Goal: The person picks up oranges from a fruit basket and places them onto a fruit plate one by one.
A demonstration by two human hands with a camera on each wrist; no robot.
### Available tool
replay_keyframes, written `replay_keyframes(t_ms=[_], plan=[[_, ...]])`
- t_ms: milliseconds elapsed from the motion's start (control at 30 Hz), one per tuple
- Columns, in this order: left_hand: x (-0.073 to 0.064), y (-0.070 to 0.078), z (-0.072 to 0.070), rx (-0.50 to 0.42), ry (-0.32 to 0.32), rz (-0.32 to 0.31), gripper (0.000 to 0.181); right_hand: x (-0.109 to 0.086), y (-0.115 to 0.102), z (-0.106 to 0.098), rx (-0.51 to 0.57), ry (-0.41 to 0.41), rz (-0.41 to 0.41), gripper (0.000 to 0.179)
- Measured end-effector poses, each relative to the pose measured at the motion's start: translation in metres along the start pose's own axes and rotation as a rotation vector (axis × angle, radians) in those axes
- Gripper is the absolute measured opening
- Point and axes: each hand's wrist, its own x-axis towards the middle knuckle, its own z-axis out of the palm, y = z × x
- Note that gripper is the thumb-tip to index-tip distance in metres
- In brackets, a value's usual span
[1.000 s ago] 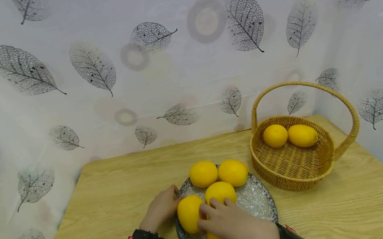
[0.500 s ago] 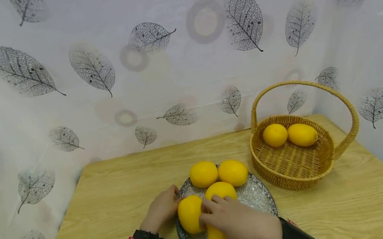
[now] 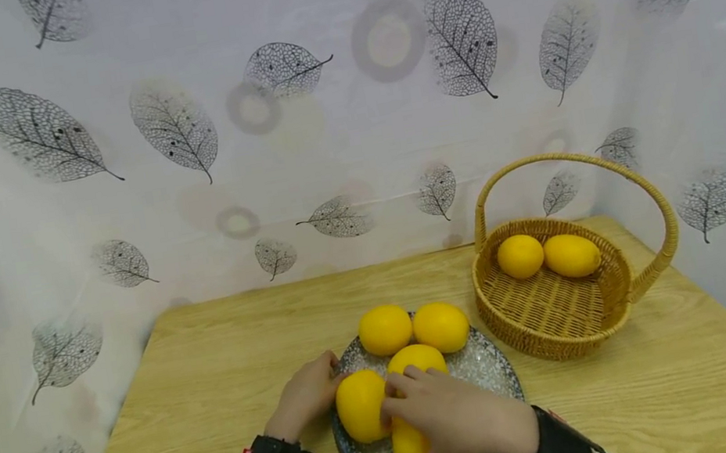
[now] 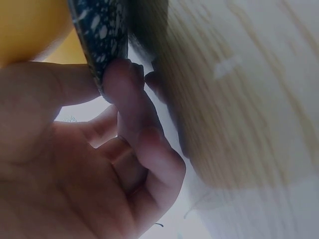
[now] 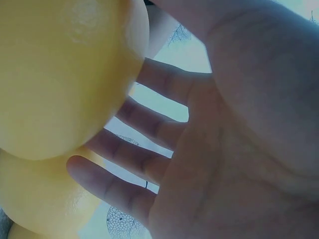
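A speckled dark-rimmed plate (image 3: 495, 388) bears several yellow lemons. My left hand (image 3: 308, 397) grips its left rim; in the left wrist view the thumb lies over the plate edge (image 4: 102, 35) and the fingers are bent beneath it. At the front of the plate, my right hand (image 3: 453, 414) has its thumb and fingers round a lemon (image 3: 408, 449). That lemon (image 5: 70, 74) fills the upper left of the right wrist view, with the fingers reaching along its far side. Another lemon (image 3: 361, 407) lies just left of the right fingertips, and one more (image 3: 416, 361) is partly hidden behind them.
At the back right of the wooden table (image 3: 227, 359) stands a wicker basket (image 3: 531, 342) with a tall arched handle (image 3: 559, 156). It contains two lemons (image 3: 571, 255). Two further lemons (image 3: 385, 330) sit at the plate's far side. A leaf-patterned curtain (image 3: 336, 144) hangs behind the table.
The right hand has shifted slightly right and its thumb has come into view against the near side of the front lemon. The left hand stays on the plate rim.
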Motion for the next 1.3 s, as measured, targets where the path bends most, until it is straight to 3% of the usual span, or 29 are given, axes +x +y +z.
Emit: replay_keyframes(t_ms=[300, 900, 1133, 1300], plan=[[0.003, -0.003, 0.003, 0.004, 0.006, 0.012, 0.021, 0.001, 0.0, -0.003, 0.031, -0.037, 0.055, 0.056], [0.003, -0.001, 0.0, 0.005, -0.012, -0.011, 0.021, 0.002, 0.006, -0.004, 0.083, -0.052, 0.05, 0.048], [0.003, 0.001, -0.002, 0.008, -0.015, -0.016, 0.021, 0.001, 0.009, -0.009, 0.145, 0.007, 0.046, 0.032], [0.002, 0.001, -0.001, 0.005, -0.014, -0.016, 0.021, -0.001, 0.016, -0.018, 0.195, 0.063, 0.1, 0.032]])
